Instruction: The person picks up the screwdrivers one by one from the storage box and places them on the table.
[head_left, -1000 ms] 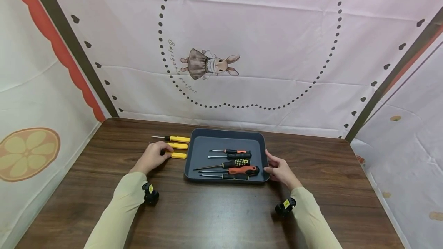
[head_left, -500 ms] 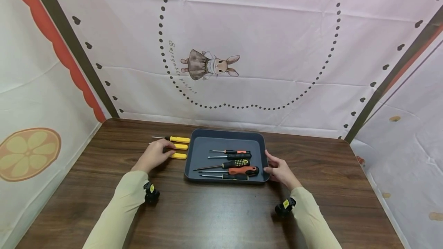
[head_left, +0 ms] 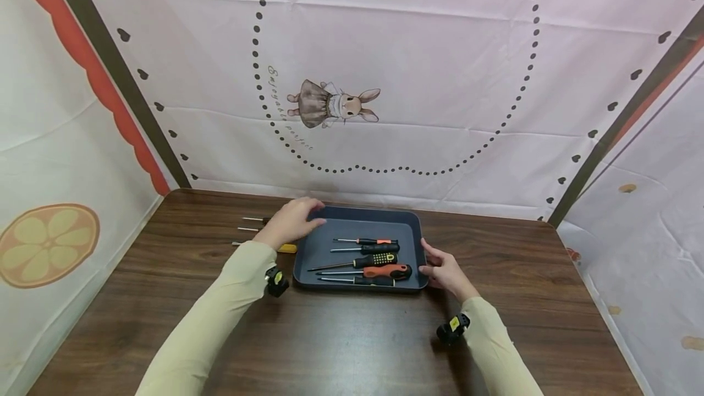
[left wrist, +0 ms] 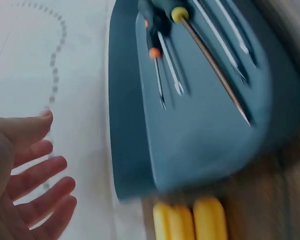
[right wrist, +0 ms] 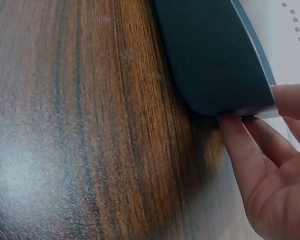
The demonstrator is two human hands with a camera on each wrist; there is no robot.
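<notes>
A dark grey rectangular tray (head_left: 316, 255) holds several screwdrivers lying on its floor, among them one with an orange and black handle (head_left: 387, 271) and one with a yellow-dotted black grip (head_left: 379, 259). My left hand (head_left: 288, 225) hovers at the tray's back left corner, fingers spread and holding nothing; the left wrist view also shows the bare hand (left wrist: 30, 175). Beneath it lie three yellow-handled screwdrivers (head_left: 287, 249), mostly hidden in the head view. At the tray's right wall, my right hand (head_left: 448, 274) grips it, thumb at the rim and fingers low against the outside (right wrist: 215, 60).
The brown wooden table (head_left: 352, 341) bears everything. Behind it hangs a pale printed cloth (head_left: 440, 90) with a rabbit figure, and similar cloth closes both sides. The yellow-handled screwdrivers lie close to the tray's left wall.
My left hand has left the nearest yellow-handled screwdrivers, moving right and away from me to the tray's back left corner, its fingers spreading. The right hand and the tray stay put.
</notes>
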